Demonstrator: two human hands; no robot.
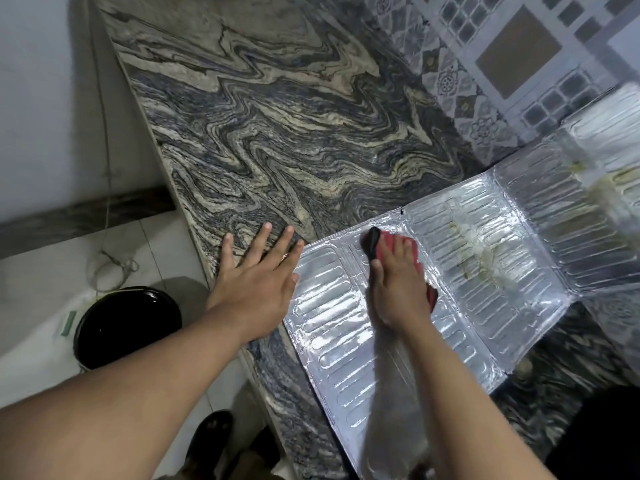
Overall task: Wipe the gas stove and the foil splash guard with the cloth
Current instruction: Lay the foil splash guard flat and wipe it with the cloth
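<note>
One foil splash guard (460, 265) lies flat on the swirly stone counter (277, 133). It is folded out into panels; three show well, and the far end is too blurry to count. Its near left corner sits close to the counter's front edge. Left of the guard, the counter is bare stone and runs far back. Behind the guard is a tiled wall (519, 53).

There are two hands. The right hand (398, 275) lies on top of one red cloth (384, 247) with a dark edge. Its fingers are straight and close together, pressing the cloth down on the guard, near the fold between the first and second panels. The left hand (259, 271) lies flat on the counter, just left of the guard. Its fingers are straight and spread wide, and one finger reaches the guard's left edge.

Yellow dirty marks (481, 251) sit on the panel to the right of the cloth.

Down on the floor, left of the guard and below the counter edge, is one round black bucket (128, 327).
</note>
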